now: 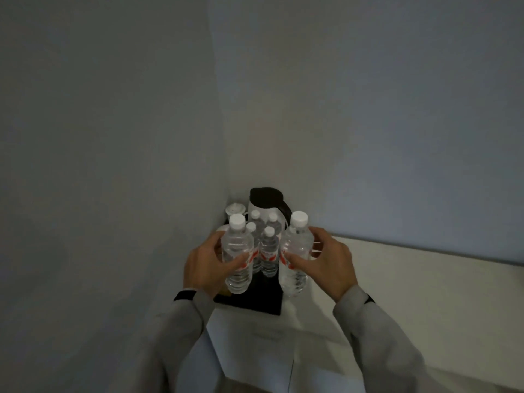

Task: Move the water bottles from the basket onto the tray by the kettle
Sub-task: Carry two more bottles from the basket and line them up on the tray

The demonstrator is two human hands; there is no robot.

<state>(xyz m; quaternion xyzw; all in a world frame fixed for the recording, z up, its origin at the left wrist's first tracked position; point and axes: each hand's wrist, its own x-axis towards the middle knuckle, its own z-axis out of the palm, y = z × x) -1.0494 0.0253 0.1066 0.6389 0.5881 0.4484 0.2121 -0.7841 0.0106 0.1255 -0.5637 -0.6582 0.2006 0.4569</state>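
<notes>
My left hand grips a clear water bottle with a white cap and a red label, held upright above the left part of the black tray. My right hand holds a second such bottle over the tray's right side. Between them, several smaller-looking bottles stand upright on the tray. Behind these is the white kettle with a black lid and handle. No basket is in view.
The tray sits on a white counter in a room corner, with walls close on the left and behind. A white lidded cup stands left of the kettle. A thin cord hangs down the counter front. The light is dim.
</notes>
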